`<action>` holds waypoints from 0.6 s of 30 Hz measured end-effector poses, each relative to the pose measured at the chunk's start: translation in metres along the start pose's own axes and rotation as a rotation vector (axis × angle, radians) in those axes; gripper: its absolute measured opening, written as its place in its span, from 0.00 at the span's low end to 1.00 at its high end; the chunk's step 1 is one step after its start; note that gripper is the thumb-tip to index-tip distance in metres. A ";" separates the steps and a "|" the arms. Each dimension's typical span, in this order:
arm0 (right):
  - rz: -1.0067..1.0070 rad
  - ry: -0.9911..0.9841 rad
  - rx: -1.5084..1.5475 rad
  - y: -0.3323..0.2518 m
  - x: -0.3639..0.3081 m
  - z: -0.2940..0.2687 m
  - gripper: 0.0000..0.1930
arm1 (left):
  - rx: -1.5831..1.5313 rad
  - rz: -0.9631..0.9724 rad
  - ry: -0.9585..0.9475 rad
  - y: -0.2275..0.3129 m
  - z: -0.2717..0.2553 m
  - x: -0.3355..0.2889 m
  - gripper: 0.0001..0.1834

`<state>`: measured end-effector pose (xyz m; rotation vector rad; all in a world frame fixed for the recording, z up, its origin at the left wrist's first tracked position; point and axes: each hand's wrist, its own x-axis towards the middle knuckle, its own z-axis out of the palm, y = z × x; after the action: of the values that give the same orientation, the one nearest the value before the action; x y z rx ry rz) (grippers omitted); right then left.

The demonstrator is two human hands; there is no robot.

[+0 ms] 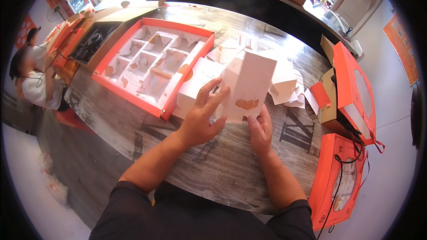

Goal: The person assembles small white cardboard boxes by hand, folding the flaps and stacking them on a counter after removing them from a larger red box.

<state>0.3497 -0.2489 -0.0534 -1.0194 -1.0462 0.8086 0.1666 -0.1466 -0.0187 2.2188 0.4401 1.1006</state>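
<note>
A white folding paper box (252, 75) with a gold-brown print near its lower end is held up in front of me, above the table. My left hand (200, 118) grips its left side, with the fingers spread on the panel and the thumb near the lower edge. My right hand (261, 133) pinches the lower right corner, thumb on the near face and fingers behind. Left of the hands lies a red-rimmed gift box tray (167, 111) with white printed compartments. Against its right side is another white box (195, 82).
Behind my hands, flat white cartons (287, 86) are piled loosely. Red gift boxes with windows (351, 91) (327, 182) stand at the right, a black cable draped over them. Far left, an open brown carton (100, 38) holds dark items, and a person (42, 91) stands at the table.
</note>
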 end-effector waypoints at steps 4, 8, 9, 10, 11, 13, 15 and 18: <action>0.107 0.148 0.180 -0.003 0.001 0.006 0.19 | -0.029 0.035 -0.037 -0.003 0.005 -0.002 0.40; 0.124 0.202 0.171 -0.006 0.003 0.003 0.17 | -0.084 0.031 -0.069 -0.001 0.001 0.000 0.40; 0.130 0.225 0.173 -0.008 0.003 0.003 0.17 | -0.188 -0.045 -0.013 -0.003 0.002 -0.003 0.38; 0.143 0.162 0.181 -0.006 0.002 0.002 0.16 | -0.295 -0.115 0.053 -0.004 0.003 -0.005 0.35; 0.154 0.103 0.187 -0.003 0.001 -0.001 0.16 | -0.457 -0.193 0.121 -0.008 0.007 -0.009 0.34; 0.183 0.035 0.208 -0.001 -0.003 -0.001 0.15 | -0.639 -0.296 0.185 -0.011 0.010 -0.013 0.28; 0.220 0.017 0.238 0.000 -0.006 0.005 0.14 | -0.680 -0.347 0.178 -0.009 0.009 -0.008 0.21; 0.099 -0.103 -0.091 -0.002 -0.007 -0.003 0.14 | -0.412 -0.233 0.199 -0.007 0.009 -0.005 0.13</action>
<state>0.3501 -0.2569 -0.0539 -1.1237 -1.1359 0.9090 0.1711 -0.1477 -0.0302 1.6653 0.4916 1.1693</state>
